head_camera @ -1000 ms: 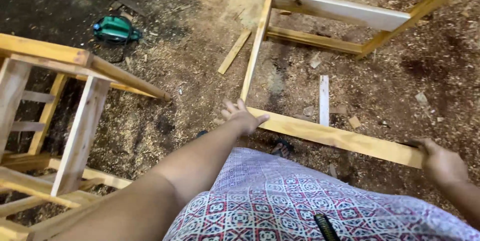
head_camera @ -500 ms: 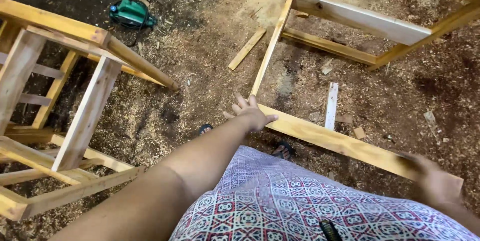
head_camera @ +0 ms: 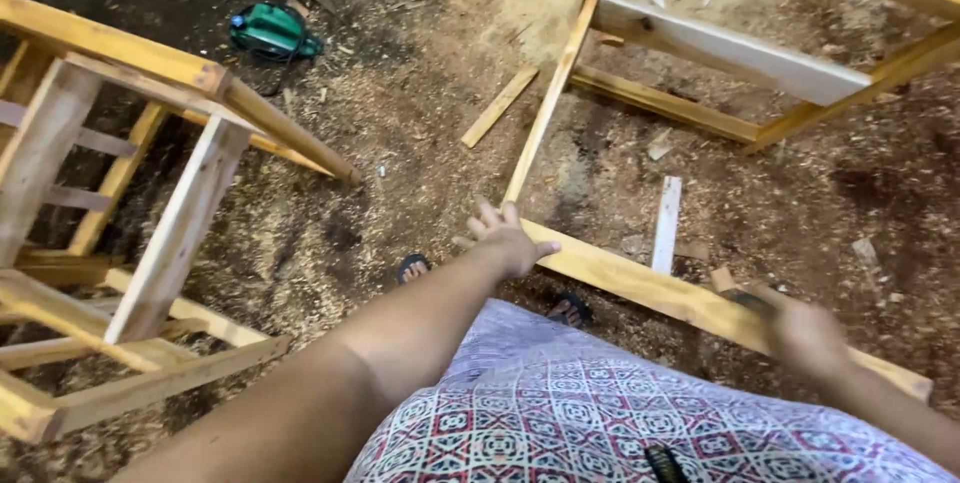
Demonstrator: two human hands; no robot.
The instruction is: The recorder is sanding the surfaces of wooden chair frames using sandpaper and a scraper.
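Note:
A pale wooden frame (head_camera: 720, 48) lies on its side on the sawdust floor. Its nearest rail (head_camera: 640, 283) runs from centre to lower right. My left hand (head_camera: 503, 236) rests flat on the rail's left end at the corner joint, fingers spread. My right hand (head_camera: 805, 335) is blurred and sits on the same rail farther right. Its fingers are closed on a small dark thing (head_camera: 745, 296) that presses against the wood. A patterned cloth (head_camera: 560, 413) covers my lap below.
A second wooden frame (head_camera: 170, 243) stands tilted at the left. A green power tool (head_camera: 270, 31) lies at the top left. Loose slats (head_camera: 498, 106) (head_camera: 665, 225) and offcuts lie on the sawdust. My sandalled feet (head_camera: 412, 267) (head_camera: 570, 308) show under the rail.
My right hand has slid left along the rail with the dark thing. My left hand stays on the corner. The view has shifted slightly.

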